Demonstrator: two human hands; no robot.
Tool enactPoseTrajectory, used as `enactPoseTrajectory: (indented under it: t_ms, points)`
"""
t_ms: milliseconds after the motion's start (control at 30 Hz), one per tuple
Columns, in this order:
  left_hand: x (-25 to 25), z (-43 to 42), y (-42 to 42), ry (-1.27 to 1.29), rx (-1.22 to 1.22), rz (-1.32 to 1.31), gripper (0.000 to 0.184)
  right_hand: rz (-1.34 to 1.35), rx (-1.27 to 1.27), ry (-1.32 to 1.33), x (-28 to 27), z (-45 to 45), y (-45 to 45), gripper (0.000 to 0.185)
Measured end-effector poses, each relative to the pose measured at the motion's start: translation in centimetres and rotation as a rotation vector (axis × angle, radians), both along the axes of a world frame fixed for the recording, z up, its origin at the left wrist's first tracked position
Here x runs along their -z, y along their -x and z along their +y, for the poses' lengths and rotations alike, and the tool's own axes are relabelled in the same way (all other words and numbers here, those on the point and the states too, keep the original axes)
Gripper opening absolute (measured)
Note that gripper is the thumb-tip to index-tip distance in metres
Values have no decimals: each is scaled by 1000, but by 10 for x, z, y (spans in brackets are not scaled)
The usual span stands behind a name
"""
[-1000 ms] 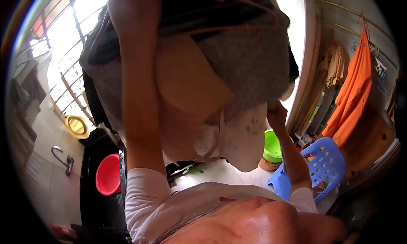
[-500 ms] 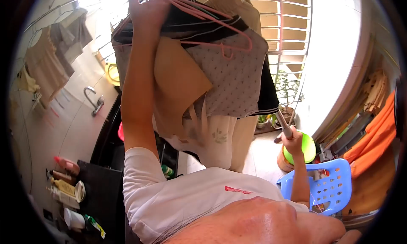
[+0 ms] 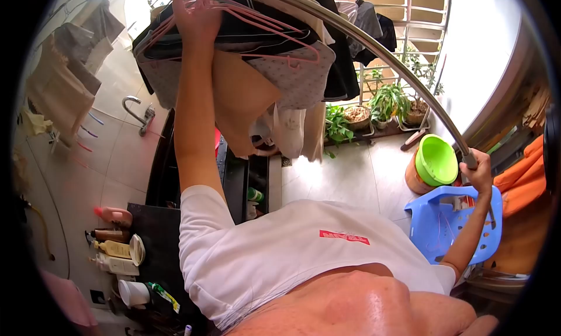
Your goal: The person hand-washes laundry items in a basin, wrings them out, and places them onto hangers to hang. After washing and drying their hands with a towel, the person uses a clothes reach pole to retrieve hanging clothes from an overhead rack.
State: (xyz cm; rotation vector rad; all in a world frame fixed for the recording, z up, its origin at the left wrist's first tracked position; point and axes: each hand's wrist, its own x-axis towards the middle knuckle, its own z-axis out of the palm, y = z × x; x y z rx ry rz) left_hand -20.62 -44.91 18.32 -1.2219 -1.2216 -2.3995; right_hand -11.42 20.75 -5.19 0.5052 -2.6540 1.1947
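Raised at the top left, my left hand [image 3: 200, 25] is closed around the tops of a bunch of pink clothes hangers [image 3: 295, 56]. Clothes hang from them: a black garment with white edging, a grey patterned garment [image 3: 307, 82], a tan piece [image 3: 242, 93] and pale ones below. At the right, my right hand [image 3: 480, 171] is wrapped round the lower end of a long metal pole [image 3: 403, 73]. The pole looks curved and runs up to the top edge, passing close to the hangers; its far end is out of view.
Below my right hand is a blue plastic chair [image 3: 429, 231], beside a bright green basin [image 3: 438, 160]. Potted plants [image 3: 385, 102] stand by the barred window. At left are a tap [image 3: 143, 114], bottles [image 3: 114, 248] on a black counter and more hanging clothes [image 3: 64, 79].
The pole has swung up into full view across the top right, and my right hand has moved right and slightly up. The hangers and clothes in my left hand have shifted left.
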Motion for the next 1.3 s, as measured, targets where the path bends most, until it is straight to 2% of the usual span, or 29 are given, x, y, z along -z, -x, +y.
enactPoseTrajectory:
  t_ms: [33,67,100,133,167,233,267,300,367,433,500,567,633,700,733,800,833,900,967,1033,1100,1200,1300]
  points:
    - [3,-2,0,12,243,49,59,75,31,-90,1,5,-3,9]
    - [10,-1,3,10,251,37,59,143,126,-203,9,12,-3,8]
    - [9,34,-17,-63,-203,4,59,211,221,-316,15,15,-5,8]
    - [11,53,-28,-129,-656,-28,58,132,269,-287,15,11,-11,11]
    - [14,47,-28,-123,-643,-41,58,117,281,-287,23,12,-15,11]
    - [15,41,-30,-83,-616,61,62,118,301,-4,50,26,-11,13]
    - [19,51,-30,-161,-769,140,67,173,287,26,62,32,-9,14]
    - [23,39,-34,-6,-784,157,75,174,292,29,63,29,-9,14]
    - [22,50,-47,-66,-878,265,81,72,182,231,64,19,-12,14]
    - [28,45,-64,-266,-736,351,67,29,253,317,53,-9,-14,16]
    - [34,49,-85,-437,-838,476,62,62,262,277,76,-16,2,16]
    - [50,38,-116,-551,-775,516,60,68,328,388,65,-69,4,16]
    - [61,61,-151,-626,-954,688,48,124,281,484,61,-119,12,17]
    - [80,69,-176,-575,-810,786,36,71,182,668,67,-165,22,16]
    - [85,76,-180,-572,-831,778,36,123,122,659,76,-185,33,17]
    - [90,86,-184,-603,-1220,836,28,141,21,717,87,-229,52,18]
    - [93,83,-185,-597,-1252,825,28,100,-16,782,85,-252,59,18]
    - [98,77,-180,-467,-1573,810,24,23,-122,772,78,-283,80,16]
    - [98,81,-174,-531,-1664,769,20,-125,-297,929,75,-306,104,18]
    - [104,77,-171,-399,-1868,735,18,-183,-414,879,88,-320,131,24]
    - [114,71,-172,-365,-1917,698,20,-108,-506,814,90,-336,160,25]
    - [108,81,-165,-315,-2096,677,17,-154,-575,743,94,-360,203,28]
    - [102,88,-162,-294,-2229,709,17,-163,-587,786,93,-389,237,21]
